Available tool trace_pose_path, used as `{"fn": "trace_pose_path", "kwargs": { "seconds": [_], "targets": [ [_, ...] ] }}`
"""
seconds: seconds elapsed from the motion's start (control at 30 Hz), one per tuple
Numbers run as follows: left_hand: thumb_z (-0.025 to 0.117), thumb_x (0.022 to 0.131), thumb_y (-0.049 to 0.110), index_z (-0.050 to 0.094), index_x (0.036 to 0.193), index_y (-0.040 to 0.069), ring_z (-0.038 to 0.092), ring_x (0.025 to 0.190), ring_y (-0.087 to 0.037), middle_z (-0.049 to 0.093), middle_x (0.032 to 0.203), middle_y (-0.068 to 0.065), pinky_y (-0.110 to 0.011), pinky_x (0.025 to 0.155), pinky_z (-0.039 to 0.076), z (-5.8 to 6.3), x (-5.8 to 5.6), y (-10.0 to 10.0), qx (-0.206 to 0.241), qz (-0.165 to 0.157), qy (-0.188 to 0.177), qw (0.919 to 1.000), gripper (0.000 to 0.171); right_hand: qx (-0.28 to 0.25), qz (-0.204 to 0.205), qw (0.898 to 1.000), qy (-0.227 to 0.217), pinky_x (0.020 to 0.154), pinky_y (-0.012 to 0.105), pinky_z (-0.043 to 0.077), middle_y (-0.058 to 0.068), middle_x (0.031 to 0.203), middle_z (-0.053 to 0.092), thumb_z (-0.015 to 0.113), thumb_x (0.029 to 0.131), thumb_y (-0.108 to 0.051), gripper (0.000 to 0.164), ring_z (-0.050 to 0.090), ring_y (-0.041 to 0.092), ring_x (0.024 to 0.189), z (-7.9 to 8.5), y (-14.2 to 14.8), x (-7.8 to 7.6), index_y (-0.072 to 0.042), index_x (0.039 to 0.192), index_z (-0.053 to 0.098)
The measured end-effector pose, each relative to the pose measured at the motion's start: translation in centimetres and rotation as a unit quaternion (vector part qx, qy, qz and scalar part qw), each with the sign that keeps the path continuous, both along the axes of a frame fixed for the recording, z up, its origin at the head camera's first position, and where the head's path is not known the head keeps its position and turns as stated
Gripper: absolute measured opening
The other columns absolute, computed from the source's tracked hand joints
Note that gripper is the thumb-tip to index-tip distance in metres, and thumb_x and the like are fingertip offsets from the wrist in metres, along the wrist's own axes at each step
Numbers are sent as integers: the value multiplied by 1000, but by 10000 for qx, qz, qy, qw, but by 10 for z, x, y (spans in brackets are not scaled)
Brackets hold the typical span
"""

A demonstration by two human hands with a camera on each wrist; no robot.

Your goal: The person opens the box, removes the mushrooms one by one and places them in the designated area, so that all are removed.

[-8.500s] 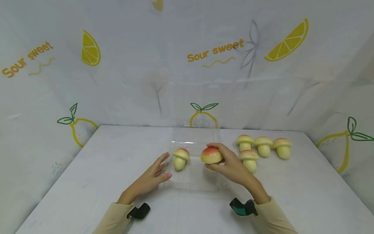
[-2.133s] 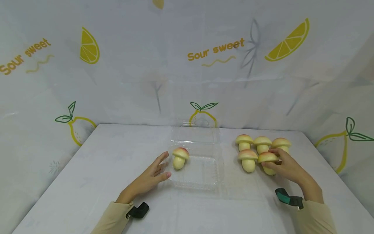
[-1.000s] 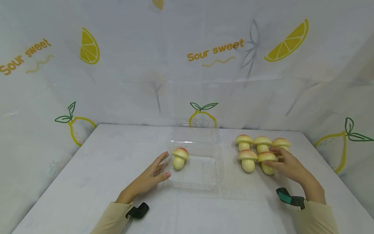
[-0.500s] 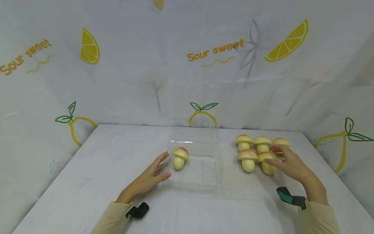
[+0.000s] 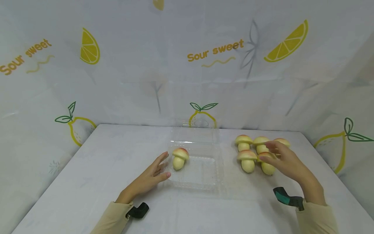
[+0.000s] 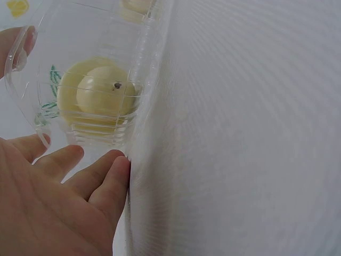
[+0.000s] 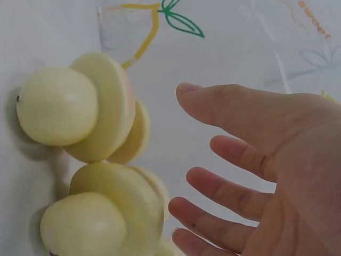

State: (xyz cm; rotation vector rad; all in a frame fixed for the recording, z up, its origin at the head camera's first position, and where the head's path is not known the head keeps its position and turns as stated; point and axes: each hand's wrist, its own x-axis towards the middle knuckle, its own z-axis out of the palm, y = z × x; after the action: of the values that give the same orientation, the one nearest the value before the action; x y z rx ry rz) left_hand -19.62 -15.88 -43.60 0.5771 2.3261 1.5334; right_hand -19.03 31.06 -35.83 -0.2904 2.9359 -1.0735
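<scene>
A clear plastic clamshell box (image 5: pixel 201 170) lies with its lid raised at mid-table. One toy mushroom (image 5: pixel 179 159), cream-stemmed with a reddish cap, lies in its left side. My left hand (image 5: pixel 147 180) is at the box's left side, fingers extended; the left wrist view shows fingertips (image 6: pixel 114 160) against or very near the plastic wall. To the right, several similar mushrooms (image 5: pixel 247 161) lie in two rows. Over the front-right mushroom (image 5: pixel 268 168) hovers my right hand (image 5: pixel 287 165), partly covering it. The right wrist view shows those fingers spread, with nothing held.
White cloth covers the table (image 5: pixel 87 195). A white curtain (image 5: pixel 131 65) printed with lemons and lettering hangs behind it and at the sides. A black wrist-worn device (image 5: pixel 138 210) sits at the left wrist, another device (image 5: pixel 287 197) at the right.
My right hand carried a mushroom from the box to the front right of the group and let go. It has since risen slightly, drifting left. My left hand has stayed put.
</scene>
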Motion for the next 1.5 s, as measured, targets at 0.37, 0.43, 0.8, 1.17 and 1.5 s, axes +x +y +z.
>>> {"fn": "trace_pose_path", "kwargs": {
  "seconds": [0.37, 0.43, 0.8, 1.17, 1.5],
  "targets": [
    [61, 99, 29, 8, 161, 19, 24, 151, -35, 11, 168, -6, -53, 121, 26, 0, 0, 0, 2, 4, -10, 10000, 82, -149, 187, 9992, 313, 98, 66, 43, 27, 143, 46, 66, 96, -30, 60, 47, 51, 127, 6, -20, 3, 3, 141, 42],
    [61, 99, 31, 7, 161, 19, 24, 152, -35, 11, 168, -6, -53, 122, 26, 0, 0, -1, 27, -3, -14, 10000, 83, -181, 187, 9990, 372, 98, 65, 44, 27, 143, 47, 68, 95, -30, 60, 49, 50, 126, 6, -23, 3, 1, 141, 42],
    [62, 99, 32, 7, 161, 18, 23, 152, -36, 10, 168, -8, -54, 122, 25, -1, -1, -1, 100, -46, -16, 9999, 84, -321, 409, 9930, 1058, 90, 12, 46, 18, 131, 57, 70, 94, -22, 47, 57, 42, 118, 4, -41, 2, 0, 132, 52],
    [62, 99, 32, 7, 161, 18, 24, 151, -36, 10, 168, -8, -55, 121, 26, -3, -2, -1, 107, -67, 33, 9999, 85, -332, 391, 9952, 830, 94, 31, 52, 16, 132, 58, 70, 94, -27, 49, 60, 37, 118, 1, -57, 2, -2, 132, 53],
    [62, 99, 32, 7, 161, 18, 24, 151, -36, 10, 168, -8, -54, 121, 26, -2, -2, -1, 99, -69, 26, 9999, 85, -446, 626, 9936, 833, 98, 44, 52, 14, 133, 59, 70, 94, -23, 46, 61, 37, 119, -6, -75, 0, -4, 133, 54]
  ]
}}
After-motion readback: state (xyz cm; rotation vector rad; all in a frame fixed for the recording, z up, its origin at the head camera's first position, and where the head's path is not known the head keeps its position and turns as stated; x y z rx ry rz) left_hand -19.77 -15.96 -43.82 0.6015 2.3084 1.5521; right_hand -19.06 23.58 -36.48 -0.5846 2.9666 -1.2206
